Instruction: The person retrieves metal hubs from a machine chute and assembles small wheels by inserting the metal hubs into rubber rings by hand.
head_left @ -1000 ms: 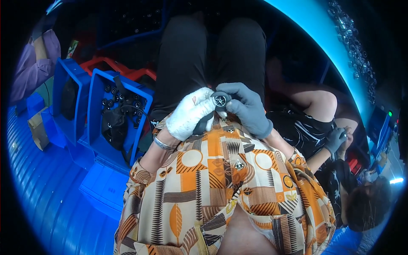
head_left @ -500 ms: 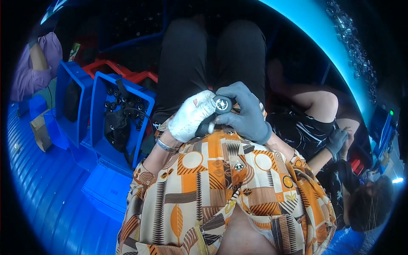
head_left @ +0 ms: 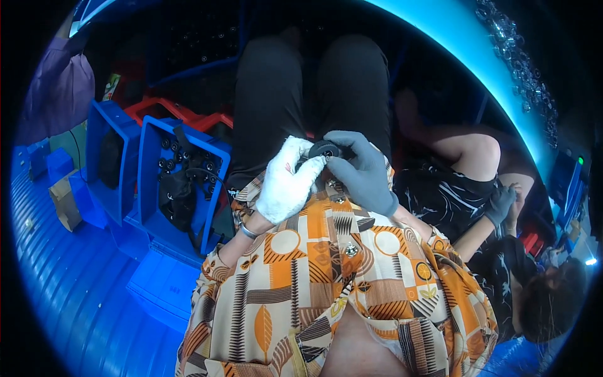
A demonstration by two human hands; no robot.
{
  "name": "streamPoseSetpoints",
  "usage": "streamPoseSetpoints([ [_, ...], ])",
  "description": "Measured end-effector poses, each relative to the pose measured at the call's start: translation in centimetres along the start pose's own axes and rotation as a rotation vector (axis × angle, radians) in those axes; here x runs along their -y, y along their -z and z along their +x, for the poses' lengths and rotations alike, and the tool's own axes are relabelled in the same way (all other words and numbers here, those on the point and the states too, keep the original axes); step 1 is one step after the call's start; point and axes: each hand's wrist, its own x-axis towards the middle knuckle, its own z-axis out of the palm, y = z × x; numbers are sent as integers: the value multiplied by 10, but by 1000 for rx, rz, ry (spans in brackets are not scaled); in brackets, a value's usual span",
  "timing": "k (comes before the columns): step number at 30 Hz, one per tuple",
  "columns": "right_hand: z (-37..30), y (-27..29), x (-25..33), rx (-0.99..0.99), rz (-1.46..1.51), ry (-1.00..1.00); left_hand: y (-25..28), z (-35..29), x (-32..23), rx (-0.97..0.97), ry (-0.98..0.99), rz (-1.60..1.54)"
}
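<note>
Between my two gloved hands, over my lap, is a small black toy wheel [head_left: 324,149]. Its tyre side now faces up, and much of its hub is tilted out of sight. In a white glove, my left hand [head_left: 287,182] pinches the wheel's near left side with thumb and fingers. The grey-gloved right hand [head_left: 365,173] grips it from the right, with its thumb at the near edge beside the left thumb. The fingertips meet around the wheel and partly cover it.
To my left stands a blue bin [head_left: 210,154] holding several black wheels and a dark cloth-like item. Another blue bin [head_left: 119,129] sits beside it, near a red crate [head_left: 166,103]. At right, a co-worker's gloved hand [head_left: 501,206] rests by their knee. Clear small parts [head_left: 518,63] lie on the blue-lit surface.
The wheel has tilted, so its spoked hub no longer faces up fully. My hands have shifted their grip, with both thumbs now together at its near edge.
</note>
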Motion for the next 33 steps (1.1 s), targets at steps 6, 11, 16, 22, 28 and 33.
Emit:
streamPoseSetpoints([
  [6, 2, -1, 1, -24, 63, -49, -1, 1, 3, -6, -47, 92],
  [11, 3, 1, 3, 20, 179, -136, -1, 2, 2, -11, 80, 26],
  [16, 4, 5, 4, 78, 297, -147, 7, 3, 1, 76, 121, -136],
  [22, 9, 15, 5, 221, -93, 148, 17, 2, 4, 238, 202, -347],
  [28, 10, 8, 4, 224, -71, 194, 18, 2, 6, 255, 99, -362],
  [33, 8, 4, 3, 147, -65, 140, 16, 2, 3, 164, 182, -379],
])
